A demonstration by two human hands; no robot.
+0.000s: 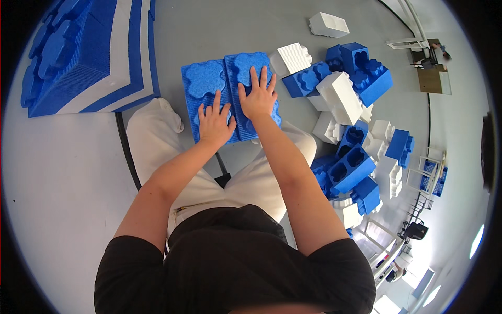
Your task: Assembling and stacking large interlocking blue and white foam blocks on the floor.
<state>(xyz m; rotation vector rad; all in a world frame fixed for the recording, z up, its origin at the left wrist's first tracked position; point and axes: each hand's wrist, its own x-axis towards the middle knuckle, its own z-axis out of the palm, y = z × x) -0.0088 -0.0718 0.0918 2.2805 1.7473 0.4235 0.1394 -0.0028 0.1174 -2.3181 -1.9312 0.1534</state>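
Note:
Two large blue foam building blocks stand side by side in front of me between my knees, their raised studs facing up. My left hand (214, 123) lies with spread fingers over the near stud of the left block (205, 78). On the right block (250, 63), my right hand (258, 98) rests palm down, fingers apart, its tips reaching the far stud. Both hands press flat on the tops and grip nothing. A narrow seam runs between the two blocks, and the right one looks slightly higher.
A tall stack of blue and white blocks (104, 68) rises at the left, beside a white wall (63, 167). Loose blue and white blocks (340, 99) are heaped on the grey floor (225, 26) at the right. A lone white block (329, 24) lies farther off.

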